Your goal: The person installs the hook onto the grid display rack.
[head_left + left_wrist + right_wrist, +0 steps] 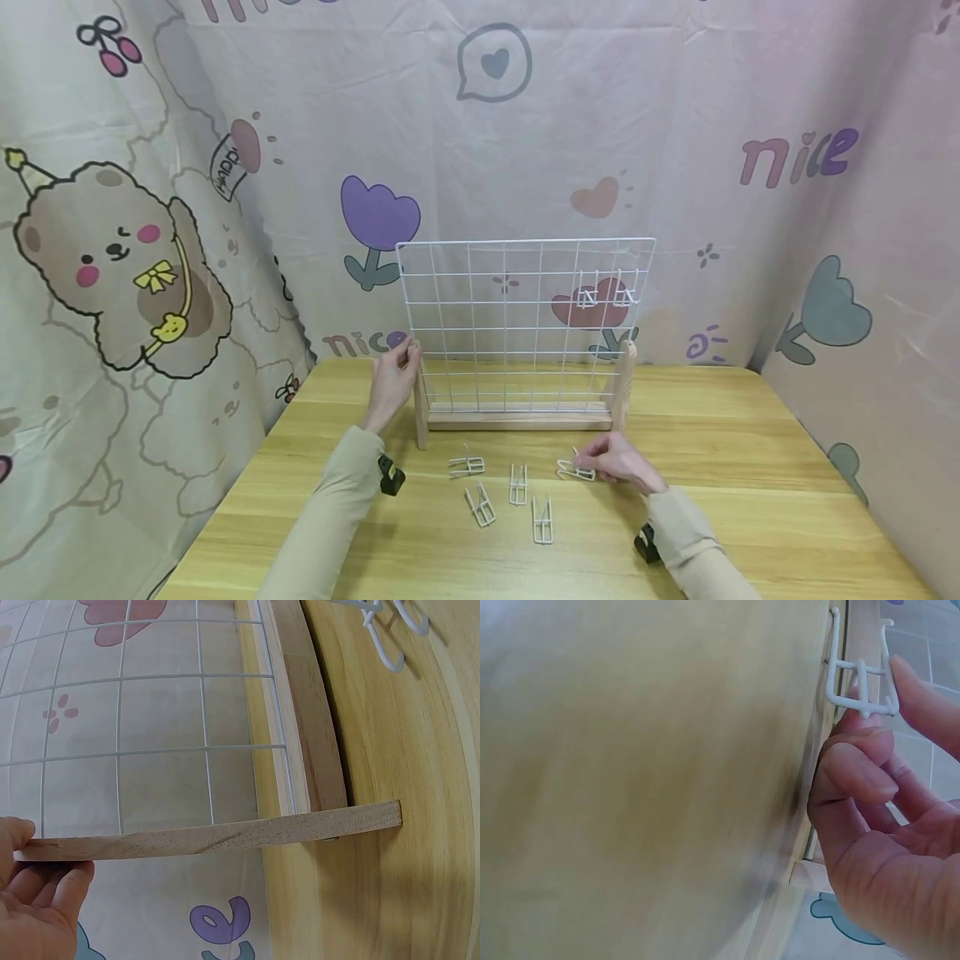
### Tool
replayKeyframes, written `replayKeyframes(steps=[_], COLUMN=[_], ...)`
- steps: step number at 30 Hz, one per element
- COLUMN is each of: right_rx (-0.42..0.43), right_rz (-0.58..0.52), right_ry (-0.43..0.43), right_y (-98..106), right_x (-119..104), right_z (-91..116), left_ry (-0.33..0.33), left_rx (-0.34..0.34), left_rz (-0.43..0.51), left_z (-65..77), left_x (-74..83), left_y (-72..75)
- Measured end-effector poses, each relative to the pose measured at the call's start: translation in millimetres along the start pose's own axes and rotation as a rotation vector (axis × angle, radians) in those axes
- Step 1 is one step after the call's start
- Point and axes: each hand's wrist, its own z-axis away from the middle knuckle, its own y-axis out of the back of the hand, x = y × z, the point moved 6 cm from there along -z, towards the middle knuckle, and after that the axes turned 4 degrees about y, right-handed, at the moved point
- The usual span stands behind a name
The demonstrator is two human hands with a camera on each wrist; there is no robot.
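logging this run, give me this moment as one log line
left hand: grips stand | right hand: pinches hook | grid: two hooks | table: four hooks

A printed curtain (600, 117) hangs behind the table (735, 475).

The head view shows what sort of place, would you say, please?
Probably a curtained-off tabletop workspace: a wood-grain table, cartoon-printed fabric hung behind and on both sides, and a wire grid rack with white hooks lying before it.
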Motion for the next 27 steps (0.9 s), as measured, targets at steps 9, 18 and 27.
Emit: replayKeyframes(steps=[9,18,27], right_rx=[-0.032,-0.08,-0.033], right_rz=[-0.005,-0.041,-0.052], right_ry=[-0.042,-0.066,-0.038], right_y=[-3.4,-5.3,-5.5], right_x=[-2.7,3.4,4.5], right_z=[2.0,2.7,3.1], left_ry=[-0.008,-0.011,-0.008], left_rx=[0.006,0.006,0.003], left_rz=[-0.006,-0.009,-0.013], left_z=[0.1,0.4,0.3], left_x=[0.3,0.4,0.6], left_y=[1.0,0.4,-0.1])
